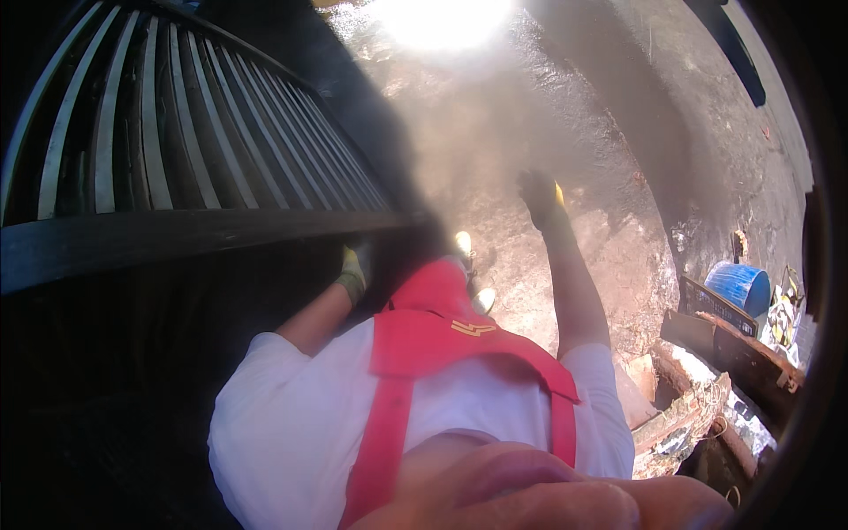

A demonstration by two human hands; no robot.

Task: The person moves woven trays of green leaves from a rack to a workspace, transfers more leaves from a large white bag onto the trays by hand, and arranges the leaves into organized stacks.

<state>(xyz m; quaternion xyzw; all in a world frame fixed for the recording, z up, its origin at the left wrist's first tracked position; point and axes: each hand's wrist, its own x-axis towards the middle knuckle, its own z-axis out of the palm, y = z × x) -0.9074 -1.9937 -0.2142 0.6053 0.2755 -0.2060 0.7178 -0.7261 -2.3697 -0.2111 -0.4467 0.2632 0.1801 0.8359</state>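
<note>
Wearing a red apron point(468, 331) with a yellow mark on the chest, over a white shirt point(287, 415); both fill the nearest part of the view. Two pale shoe toes point(483, 301) show just past the apron, on the ground.

Left hand point(355, 261), in a yellow-green glove, is at the lower side of the near rail of a dark slatted rack point(199, 234), close to the rail's right end. Fingers are in shadow: cannot tell whether they are closed round the rail or only touching it. Right hand point(539, 196), glove dark with a yellow patch, is stretched forward over the ground, well apart from the rack; fingers look loosely extended, blurry in haze, nothing visible in the grip.

Rack takes up the upper left, light slats side by side running away from the near rail. Lower right: heap of broken scraps point(676, 420), then a dark board point(738, 344), a dark crate point(717, 306) and, just beside it, a blue tub point(740, 287). Farther out, sunlit rough ground point(495, 132), strong glare at the top edge, dark strip point(733, 49) upper right.
</note>
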